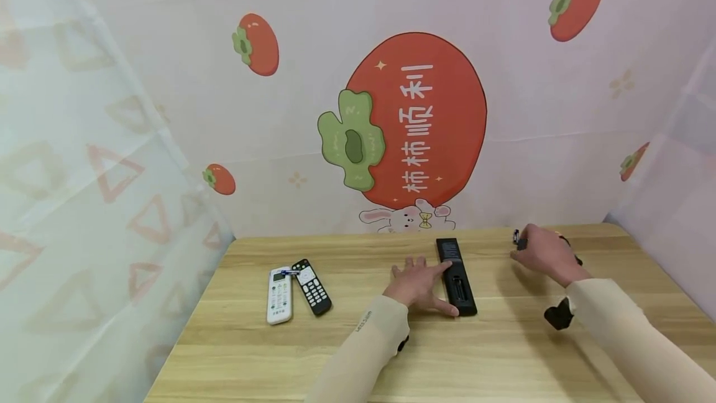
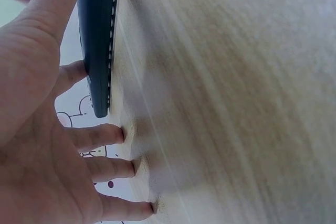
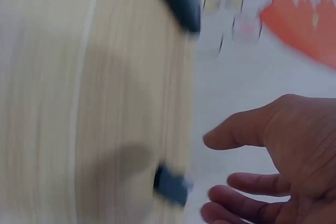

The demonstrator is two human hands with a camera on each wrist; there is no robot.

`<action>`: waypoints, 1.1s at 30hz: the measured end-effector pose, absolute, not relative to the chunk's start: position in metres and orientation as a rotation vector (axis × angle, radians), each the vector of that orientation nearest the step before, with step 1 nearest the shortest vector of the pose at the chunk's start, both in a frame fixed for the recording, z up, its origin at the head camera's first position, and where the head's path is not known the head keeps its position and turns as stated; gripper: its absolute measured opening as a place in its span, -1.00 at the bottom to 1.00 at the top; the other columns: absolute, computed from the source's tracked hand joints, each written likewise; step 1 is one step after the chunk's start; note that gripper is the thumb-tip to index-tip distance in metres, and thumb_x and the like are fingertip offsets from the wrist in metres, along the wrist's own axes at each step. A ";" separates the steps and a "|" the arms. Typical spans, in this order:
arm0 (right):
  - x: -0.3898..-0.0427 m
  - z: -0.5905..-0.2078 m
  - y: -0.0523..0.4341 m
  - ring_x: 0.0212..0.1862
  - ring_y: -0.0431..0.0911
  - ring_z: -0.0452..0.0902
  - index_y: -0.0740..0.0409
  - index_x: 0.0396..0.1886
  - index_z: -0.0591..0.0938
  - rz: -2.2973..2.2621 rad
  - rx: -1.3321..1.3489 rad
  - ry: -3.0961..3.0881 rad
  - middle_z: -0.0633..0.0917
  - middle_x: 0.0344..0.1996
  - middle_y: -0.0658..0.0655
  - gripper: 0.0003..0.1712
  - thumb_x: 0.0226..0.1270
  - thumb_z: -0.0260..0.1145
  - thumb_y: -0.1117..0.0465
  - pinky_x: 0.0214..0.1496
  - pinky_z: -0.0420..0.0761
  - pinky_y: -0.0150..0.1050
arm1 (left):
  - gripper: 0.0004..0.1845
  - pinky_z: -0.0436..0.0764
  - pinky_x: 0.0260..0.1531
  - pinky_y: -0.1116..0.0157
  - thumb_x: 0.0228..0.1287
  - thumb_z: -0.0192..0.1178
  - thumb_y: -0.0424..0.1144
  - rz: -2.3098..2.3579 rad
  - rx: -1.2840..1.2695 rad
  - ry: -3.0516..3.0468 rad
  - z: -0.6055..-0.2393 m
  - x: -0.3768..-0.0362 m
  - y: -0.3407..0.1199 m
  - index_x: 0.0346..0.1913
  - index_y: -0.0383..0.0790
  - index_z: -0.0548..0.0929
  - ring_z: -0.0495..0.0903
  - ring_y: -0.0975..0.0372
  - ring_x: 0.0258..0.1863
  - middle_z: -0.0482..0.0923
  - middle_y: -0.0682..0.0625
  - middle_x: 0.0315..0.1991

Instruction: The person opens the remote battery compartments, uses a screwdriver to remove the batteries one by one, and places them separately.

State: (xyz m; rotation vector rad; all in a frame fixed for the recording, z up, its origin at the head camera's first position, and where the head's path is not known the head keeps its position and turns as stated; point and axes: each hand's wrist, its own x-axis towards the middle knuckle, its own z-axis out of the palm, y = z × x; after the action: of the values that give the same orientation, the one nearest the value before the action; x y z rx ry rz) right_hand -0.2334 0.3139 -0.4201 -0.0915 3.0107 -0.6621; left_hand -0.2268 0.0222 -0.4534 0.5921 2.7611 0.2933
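Note:
A long black remote [image 1: 457, 278] lies on the wooden table [image 1: 447, 365], pointing away from me. My left hand [image 1: 419, 283] lies flat beside it, with straight fingers [image 2: 105, 136] pressing the tabletop. Its index finger and thumb touch the remote [image 2: 97, 40] on either side. My right hand [image 1: 545, 254] hovers at the back right with loosely spread fingers [image 3: 236, 132]. A small dark piece [image 1: 521, 242] sits just off its fingertips. In the blurred right wrist view this piece [image 3: 172, 184] lies on the table, apart from the hand [image 3: 283, 150].
A white remote [image 1: 279, 295] and a smaller black remote [image 1: 312, 287] lie side by side at the left. Printed cloth walls enclose the table at the back and both sides. Bare wood stretches across the front.

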 end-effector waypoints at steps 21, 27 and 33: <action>-0.199 -0.437 0.213 -0.40 -0.05 0.50 0.53 0.01 0.54 -0.720 -0.146 2.818 0.68 -0.25 0.28 -0.06 0.06 0.56 -0.26 -0.38 0.55 -0.12 | 0.29 0.18 0.38 -0.25 -0.22 0.44 0.52 0.313 0.653 2.823 -0.465 -0.226 0.015 0.62 0.25 0.09 0.13 -0.10 0.53 0.22 -0.06 0.53; -0.199 -0.445 0.199 -0.50 -0.07 0.47 0.33 -0.24 0.57 -0.704 -0.104 2.831 0.56 -0.51 0.11 -0.30 0.07 0.56 -0.22 -0.49 0.41 -0.21 | 0.26 0.24 0.36 -0.24 -0.20 0.45 0.51 0.273 0.700 2.871 -0.464 -0.223 0.002 0.60 0.11 0.20 0.17 -0.06 0.51 0.27 -0.09 0.49; -0.198 -0.447 0.191 -0.48 -0.07 0.52 0.41 -0.19 0.56 -0.669 -0.119 2.865 0.59 -0.49 0.13 -0.29 0.07 0.56 -0.15 -0.44 0.53 -0.15 | -0.02 0.23 0.34 -0.29 0.09 0.42 0.33 0.283 0.697 2.895 -0.449 -0.220 -0.018 0.53 0.02 0.35 0.24 -0.06 0.47 0.33 -0.12 0.46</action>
State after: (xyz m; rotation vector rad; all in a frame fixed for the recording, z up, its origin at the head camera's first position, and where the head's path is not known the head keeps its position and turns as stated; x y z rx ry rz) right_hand -0.1983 0.1908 -0.4468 -0.1191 2.8653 -0.6692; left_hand -0.2202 -0.0177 -0.4485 0.6968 2.8949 0.2831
